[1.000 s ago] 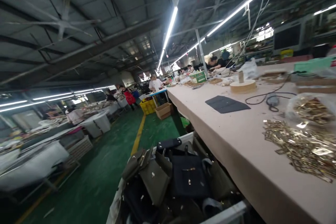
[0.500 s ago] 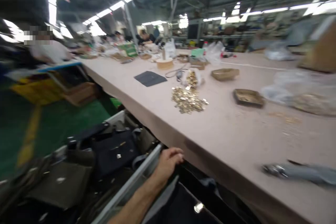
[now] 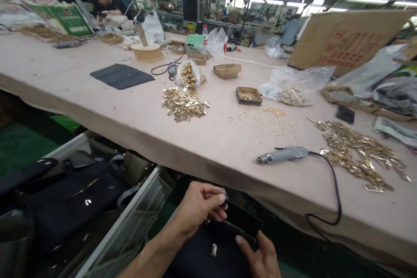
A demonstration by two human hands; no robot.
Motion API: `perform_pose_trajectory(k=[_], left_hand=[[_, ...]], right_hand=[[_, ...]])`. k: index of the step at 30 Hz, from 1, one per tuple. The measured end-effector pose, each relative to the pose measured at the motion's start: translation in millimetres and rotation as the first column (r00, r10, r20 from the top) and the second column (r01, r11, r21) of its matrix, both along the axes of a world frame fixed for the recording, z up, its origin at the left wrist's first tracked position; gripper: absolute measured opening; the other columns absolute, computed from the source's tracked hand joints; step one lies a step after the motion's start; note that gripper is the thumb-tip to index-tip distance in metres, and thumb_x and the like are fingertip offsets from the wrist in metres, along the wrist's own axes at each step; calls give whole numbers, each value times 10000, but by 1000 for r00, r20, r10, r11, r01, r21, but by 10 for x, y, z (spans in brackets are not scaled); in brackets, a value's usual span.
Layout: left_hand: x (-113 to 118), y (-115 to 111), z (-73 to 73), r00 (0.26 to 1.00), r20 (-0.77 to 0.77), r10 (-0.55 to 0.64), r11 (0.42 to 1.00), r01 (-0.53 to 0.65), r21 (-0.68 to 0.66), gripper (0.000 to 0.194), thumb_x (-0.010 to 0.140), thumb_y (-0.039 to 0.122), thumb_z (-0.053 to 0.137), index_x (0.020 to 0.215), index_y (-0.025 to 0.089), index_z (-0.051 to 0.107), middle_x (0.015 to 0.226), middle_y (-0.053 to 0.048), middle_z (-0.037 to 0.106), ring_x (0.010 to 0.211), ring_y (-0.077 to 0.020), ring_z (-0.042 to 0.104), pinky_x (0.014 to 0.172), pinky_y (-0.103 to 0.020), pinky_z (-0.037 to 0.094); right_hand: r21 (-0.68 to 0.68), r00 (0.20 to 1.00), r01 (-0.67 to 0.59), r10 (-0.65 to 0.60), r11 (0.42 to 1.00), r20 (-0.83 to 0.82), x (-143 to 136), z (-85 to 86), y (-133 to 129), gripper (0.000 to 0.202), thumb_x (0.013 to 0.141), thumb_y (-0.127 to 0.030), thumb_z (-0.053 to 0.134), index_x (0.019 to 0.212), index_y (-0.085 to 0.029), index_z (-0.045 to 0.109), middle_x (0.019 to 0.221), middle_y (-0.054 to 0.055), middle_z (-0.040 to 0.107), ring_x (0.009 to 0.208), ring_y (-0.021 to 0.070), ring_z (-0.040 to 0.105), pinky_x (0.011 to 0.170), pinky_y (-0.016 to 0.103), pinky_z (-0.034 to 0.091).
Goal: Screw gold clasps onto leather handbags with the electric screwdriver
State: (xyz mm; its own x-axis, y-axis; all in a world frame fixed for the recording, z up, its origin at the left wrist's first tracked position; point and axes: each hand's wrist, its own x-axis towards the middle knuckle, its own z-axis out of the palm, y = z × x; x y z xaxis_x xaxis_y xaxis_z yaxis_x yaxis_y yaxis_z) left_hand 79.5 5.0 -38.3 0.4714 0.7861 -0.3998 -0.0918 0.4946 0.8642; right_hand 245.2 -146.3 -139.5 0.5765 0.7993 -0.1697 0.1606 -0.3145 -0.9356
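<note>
The bag (image 3: 195, 252) lies just below the fingers of the left hand (image 3: 197, 206), which pinch a small dark piece (image 3: 225, 197), and could slide if the right hand (image 3: 261, 257), grasping its edge, loosens.

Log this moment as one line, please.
left hand: pinching small dark piece | right hand: gripping dark navy fabric bag | grey corded power screwdriver: on pinkish cloth-covered table

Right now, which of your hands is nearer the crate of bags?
Left: the left hand is just to the crate's right; the right hand is farther right, at the dark bag.
</note>
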Motion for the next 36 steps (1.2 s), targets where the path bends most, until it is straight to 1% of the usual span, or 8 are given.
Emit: perform_pose_trajectory(k=[5,19,23,26,28,30,32,36], left_hand=[[75,-73,-153,992,105,74,997,-75,13,463,585,203,897,993,80,718,783,-109,762,659,-243,751,619,-315,600],[174,-243,-64,971,-158,178,900,-96,425,142,860,262,704,898,155,789,680,-59,718,590,-184,673,576,-265,520],[51,-192,97,927,-161,339,705,-137,696,137,901,254,669,860,201,789,838,-59,679,745,-184,648,648,-265,504],[-142,-48,186,813,-102,574,497,-246,832,117,909,267,666,892,203,763,980,-68,643,858,-194,641,667,-262,505],[-273,73,198,734,-142,664,440,-231,868,136,908,288,662,964,197,745,1069,-81,636,905,-202,643,652,-257,509],[-348,156,181,709,-248,660,506,-174,845,266,907,327,656,1135,202,709,1026,-75,657,832,-189,648,606,-249,502],[-327,168,152,781,-331,529,680,-156,717,423,920,399,629,1289,192,630,831,-38,676,633,-154,618,521,-236,471],[-21,30,100,980,-151,132,979,-105,177,582,908,585,568,1231,102,613,614,-44,690,411,-142,574,360,-198,377]], right_hand=[[-49,986,45,-52,998,-158,33,35,84,579,553,-630,862,946,-211,790,881,77,741,821,330,683,707,382,571],[-64,986,37,-47,997,-163,142,-40,21,611,572,-593,867,984,-153,767,829,68,727,696,241,625,629,321,515],[-51,984,31,-39,998,-176,134,-58,6,598,571,-589,863,984,-167,770,879,73,735,736,261,643,639,330,526],[-14,980,56,-57,998,-193,125,-42,4,589,570,-596,860,967,-170,772,884,79,735,794,289,660,701,355,548],[5,976,65,-62,998,-207,132,-18,9,565,569,-596,860,934,-173,778,862,82,732,823,307,669,737,372,559],[14,975,37,-33,999,-219,148,14,17,522,566,-590,865,891,-188,785,841,78,729,840,324,677,763,389,566],[20,975,0,4,1000,-221,164,41,18,484,548,-578,879,858,-217,790,842,69,733,875,343,681,790,405,571],[11,983,92,-89,996,-160,157,43,-45,505,498,-560,909,882,-253,791,928,73,750,975,376,674,809,416,583]])
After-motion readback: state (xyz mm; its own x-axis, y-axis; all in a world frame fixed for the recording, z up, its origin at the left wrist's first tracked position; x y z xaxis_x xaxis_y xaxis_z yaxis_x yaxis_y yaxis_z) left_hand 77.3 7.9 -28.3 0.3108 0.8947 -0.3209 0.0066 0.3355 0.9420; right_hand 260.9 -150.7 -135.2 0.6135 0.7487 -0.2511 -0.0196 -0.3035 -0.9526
